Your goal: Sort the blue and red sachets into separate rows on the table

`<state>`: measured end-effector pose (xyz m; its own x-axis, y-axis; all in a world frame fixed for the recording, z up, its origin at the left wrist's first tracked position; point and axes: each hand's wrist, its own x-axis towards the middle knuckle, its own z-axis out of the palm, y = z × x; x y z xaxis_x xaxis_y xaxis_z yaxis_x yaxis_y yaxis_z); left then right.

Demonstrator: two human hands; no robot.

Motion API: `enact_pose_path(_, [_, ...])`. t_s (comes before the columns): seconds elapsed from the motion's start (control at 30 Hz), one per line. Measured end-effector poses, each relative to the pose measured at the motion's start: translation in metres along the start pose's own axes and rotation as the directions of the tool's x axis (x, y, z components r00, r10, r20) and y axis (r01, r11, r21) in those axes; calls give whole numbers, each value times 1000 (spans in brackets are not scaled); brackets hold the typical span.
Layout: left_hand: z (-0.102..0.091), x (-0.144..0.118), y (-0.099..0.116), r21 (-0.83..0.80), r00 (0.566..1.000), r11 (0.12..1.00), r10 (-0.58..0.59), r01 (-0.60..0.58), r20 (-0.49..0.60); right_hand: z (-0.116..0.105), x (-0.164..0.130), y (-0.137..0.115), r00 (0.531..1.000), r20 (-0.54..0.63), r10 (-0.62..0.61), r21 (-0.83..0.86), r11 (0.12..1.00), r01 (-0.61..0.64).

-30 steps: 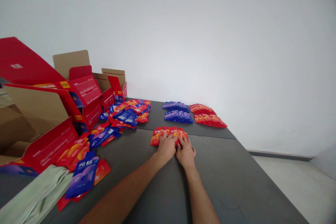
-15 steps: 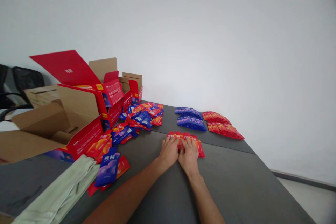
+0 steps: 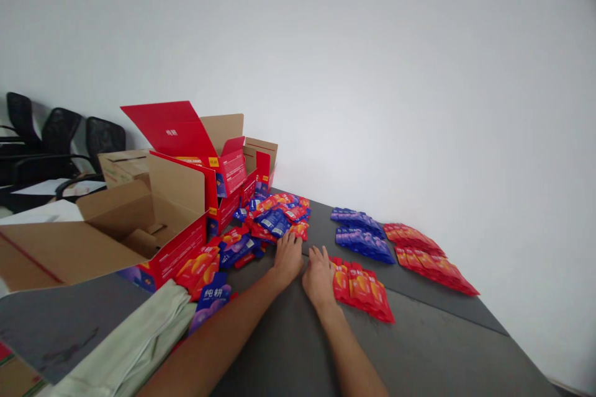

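Observation:
My left hand (image 3: 288, 257) is at the near edge of a mixed pile of red and blue sachets (image 3: 274, 220), fingers stretched forward and fingertips close to a red sachet (image 3: 299, 231). Whether they touch it I cannot tell. My right hand (image 3: 320, 276) rests on the dark table just left of an overlapping row of red sachets (image 3: 362, 290), its fingers slightly bent and apart. Nothing shows in either hand. Farther back lie fanned rows of blue sachets (image 3: 363, 244) and, right of them, fanned rows of red sachets (image 3: 433, 268).
Open red cardboard boxes (image 3: 179, 248) stand along the left. A pale green cloth (image 3: 135, 338) lies in front of them, beside a blue sachet (image 3: 210, 301). Black chairs (image 3: 106, 139) stand behind the boxes, and a white wall (image 3: 372, 74) borders the table.
Both hands have left the near red row and moved left, my left hand up to the mixed pile. The view has turned left, so everything appears shifted right.

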<state>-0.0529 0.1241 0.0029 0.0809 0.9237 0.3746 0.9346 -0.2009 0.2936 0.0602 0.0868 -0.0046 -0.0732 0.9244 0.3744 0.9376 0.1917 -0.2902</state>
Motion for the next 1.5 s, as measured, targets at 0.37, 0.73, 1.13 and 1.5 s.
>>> enact_pose_path(0.37, [22,45,-11,11,999,999,-37,37,34,21,14,17,999,-44,24,-39,999,-26])
enact_pose_path(0.73, [-4,5,0,-84,1000,996,-11,11,2,3,1,11,992,-125,35,243,970,-4])
enact_pose_path(1.13, [-24,-65,29,-388,963,899,109,-200,-245,-35,-34,-14,957,176,233,943,239,-232])
enact_pose_path(1.5, [-32,-83,38,-746,976,631,100,-212,-193,-49,-70,11,934,258,245,945,136,-297])
